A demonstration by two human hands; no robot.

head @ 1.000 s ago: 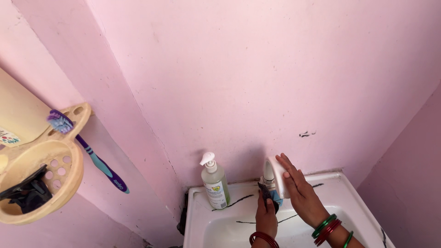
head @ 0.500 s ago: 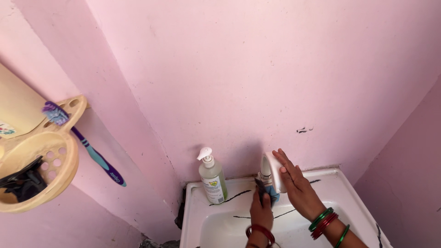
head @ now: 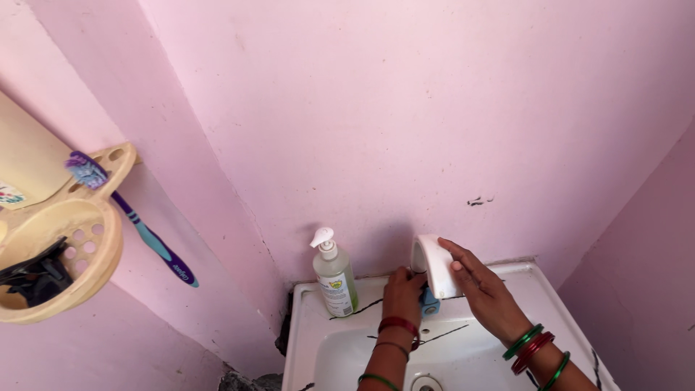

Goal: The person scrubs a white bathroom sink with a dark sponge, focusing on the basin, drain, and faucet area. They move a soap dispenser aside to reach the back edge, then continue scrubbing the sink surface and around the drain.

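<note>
A white tap (head: 434, 264) with a blue part at its foot stands at the back of a white sink (head: 308, 329). My right hand (head: 485, 293) lies along the right side of the spout, its fingers pressed on it. My left hand (head: 402, 293) is at the tap's base on the left, closed on a dark scrubber that is almost hidden by the fingers. Both wrists wear red and green bangles.
A pump bottle of pale liquid soap (head: 335, 279) stands on the sink's back left rim, close to my left hand. On the pink left wall hangs a beige holder (head: 69, 242) with a purple-and-teal toothbrush (head: 137, 221) and a dark object inside. The drain (head: 427, 382) is below.
My left hand has moved up from in front of the tap to its base on the left. My right hand stays on the spout. The view has tilted down slightly.
</note>
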